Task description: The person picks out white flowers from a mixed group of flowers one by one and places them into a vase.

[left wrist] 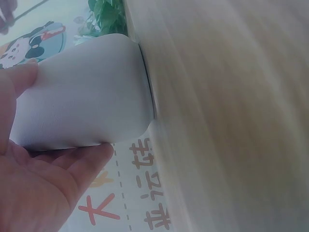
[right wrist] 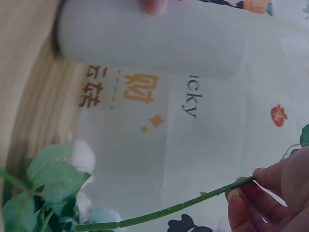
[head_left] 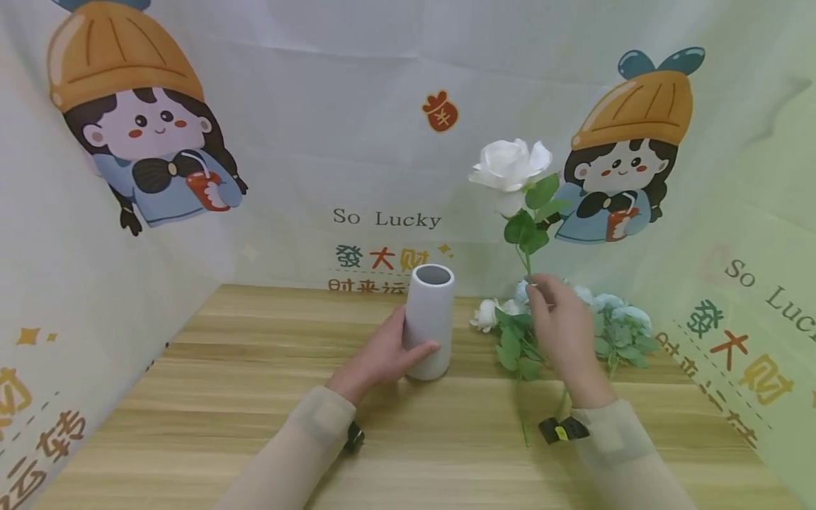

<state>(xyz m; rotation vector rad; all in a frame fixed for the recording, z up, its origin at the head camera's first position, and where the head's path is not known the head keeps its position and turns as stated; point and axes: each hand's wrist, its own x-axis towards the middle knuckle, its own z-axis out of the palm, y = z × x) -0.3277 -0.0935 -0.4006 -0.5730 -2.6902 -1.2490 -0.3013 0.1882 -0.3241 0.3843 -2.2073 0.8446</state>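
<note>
A white cylindrical vase stands upright on the wooden table, its round mouth facing up. My left hand grips it from the left, thumb across the near side; in the left wrist view the fingers lie along the vase wall. To the right of the vase, my right hand pinches an artificial white rose by its stem. The bloom is raised above the hand, higher than the vase's mouth. In the right wrist view the green stem extends from between thumb and fingers toward the lower left.
Several pale blue flowers and a white flower lie on the table at the right, partly hidden behind my right hand. A printed cloth with cartoon figures hangs around the back and sides.
</note>
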